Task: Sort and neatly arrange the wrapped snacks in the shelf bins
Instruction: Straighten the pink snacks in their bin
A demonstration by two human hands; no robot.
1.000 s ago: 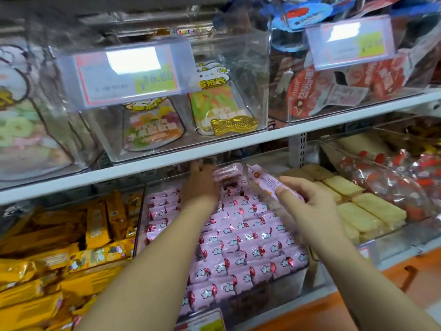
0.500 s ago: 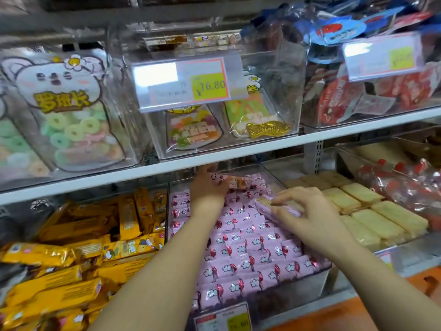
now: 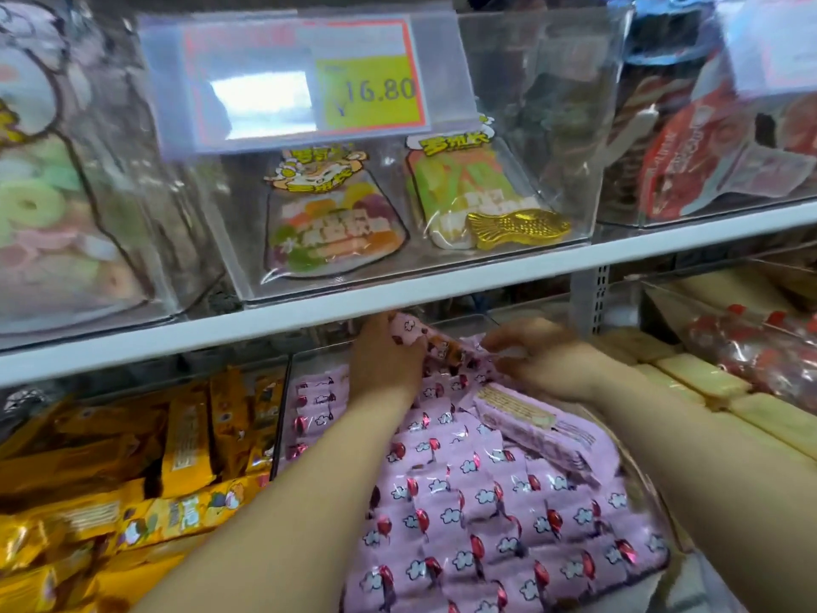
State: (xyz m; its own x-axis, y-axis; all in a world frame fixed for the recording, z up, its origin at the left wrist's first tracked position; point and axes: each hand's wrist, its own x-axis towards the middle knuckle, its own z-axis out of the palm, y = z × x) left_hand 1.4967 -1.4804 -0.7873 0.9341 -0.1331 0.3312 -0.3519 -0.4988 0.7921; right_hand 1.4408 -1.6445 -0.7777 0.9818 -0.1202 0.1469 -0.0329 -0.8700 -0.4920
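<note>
The pink snacks [image 3: 486, 524] lie in overlapping rows in a clear bin [image 3: 281, 418] under the white shelf board [image 3: 309, 316]. At the back of this bin the left hand [image 3: 384, 365] reaches in, its fingers curled round one pink packet [image 3: 409, 331] just below the board. Beside it, also at the back of the bin, the right hand [image 3: 548, 365] has its fingers [image 3: 499, 345] bent down among the wrappers; blur hides whether they pinch anything. Just in front of the right hand a turned packet [image 3: 526, 413] lies printed side up across the rows. Yellow snacks [image 3: 132, 457] fill the compartment left of the bin, and pale bars [image 3: 707, 382] lie to its right.
</note>
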